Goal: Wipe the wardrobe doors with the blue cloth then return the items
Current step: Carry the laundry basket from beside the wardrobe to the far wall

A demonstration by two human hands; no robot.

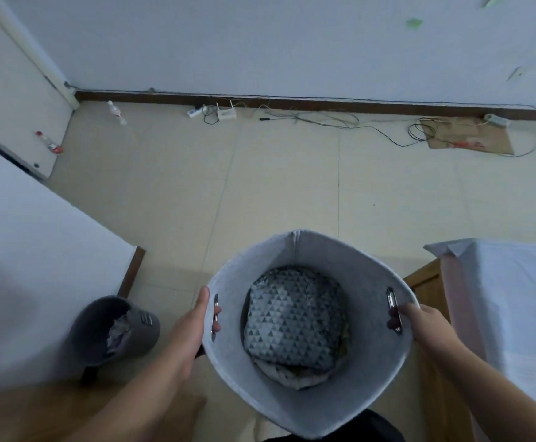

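I hold a light grey felt basket point(365, 282) in front of me, above the floor. My left hand point(196, 317) grips its left metal-edged handle slot, fingers through the slot. My right hand point(419, 320) grips the right handle slot the same way. Inside the basket lies a folded grey fabric with a triangle pattern point(295, 317), on top of other cloth. No blue cloth shows. A white wardrobe door point(11, 84) stands at the far left.
A dark grey bin point(100, 327) with crumpled stuff sits at the lower left by a white panel. A bed point(508, 298) with a wooden frame is at right. Two bottles point(116, 113), cables, a power strip point(225, 114) and flat cardboard point(470, 135) lie along the far wall.
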